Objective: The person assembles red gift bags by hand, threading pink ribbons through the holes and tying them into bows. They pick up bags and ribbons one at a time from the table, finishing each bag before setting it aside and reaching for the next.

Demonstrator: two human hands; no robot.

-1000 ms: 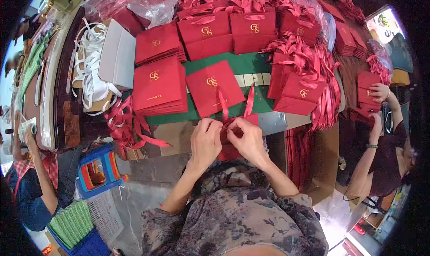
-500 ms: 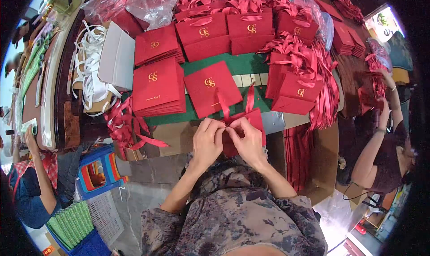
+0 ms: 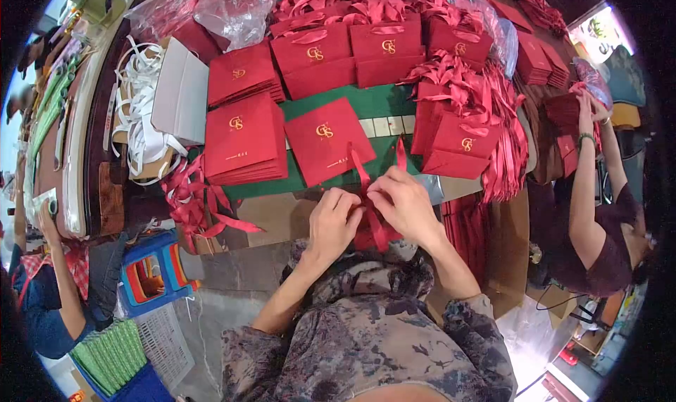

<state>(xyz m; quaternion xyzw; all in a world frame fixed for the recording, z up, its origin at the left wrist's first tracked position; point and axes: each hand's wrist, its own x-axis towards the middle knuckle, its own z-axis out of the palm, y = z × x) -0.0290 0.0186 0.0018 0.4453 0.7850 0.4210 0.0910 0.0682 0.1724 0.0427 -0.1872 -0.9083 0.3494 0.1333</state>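
My left hand is closed in a pinch at the near table edge, at the top of a small red paper bag that the hands largely hide. Beside it, my right hand pinches a red ribbon, whose loose part hangs between the hands over the bag. What exactly sits in the left fingertips is hidden. A second ribbon end sticks up behind the right hand. Just beyond lies a flat red bag with a gold monogram.
A stack of flat red bags lies to the left, near loose red ribbons. Bags with ribbon handles stand at right. A white box sits beside white ribbons. Co-workers' arms show at both sides.
My hands have moved slightly apart, the right one upward and to the right. A ribbon length now hangs between them over the bag. The right-hand co-worker's arms have come together and risen.
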